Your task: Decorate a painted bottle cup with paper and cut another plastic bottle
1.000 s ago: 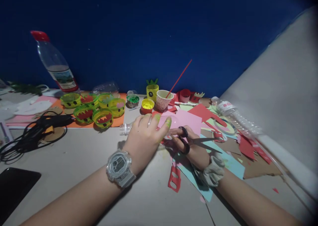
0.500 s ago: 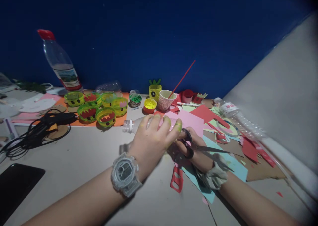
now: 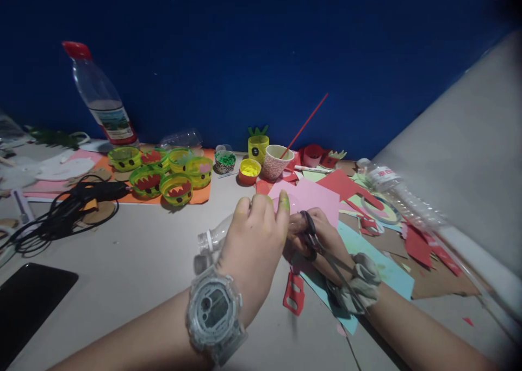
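Note:
My left hand (image 3: 256, 246), with a watch (image 3: 216, 305) on its wrist, is wrapped over a clear plastic bottle (image 3: 212, 240). The bottle lies on its side, its open neck pointing left; much of its body is hidden under my fingers. At the bottle's right end is my right hand (image 3: 326, 237), closed around the dark handles of a pair of scissors (image 3: 312, 229). The scissor blades point back over my right wrist, away from the bottle. Whether the right fingertips also grip the bottle is hard to see. A red paper piece with cut-out holes (image 3: 294, 294) lies below.
Several green and yellow plastic rings (image 3: 176, 189) stand on orange paper. Behind my hands are a cup with a red stick (image 3: 276, 163) and small tubs of yellow (image 3: 249, 171) and green bits (image 3: 225, 161). Paper scraps (image 3: 375, 251) cover the right; black cables (image 3: 69, 205) and a phone (image 3: 36, 305) lie left.
The bottle's neck has tipped down and slightly left. My left hand has turned with it, fingers more bunched. The scissor blades have swung down toward my right wrist.

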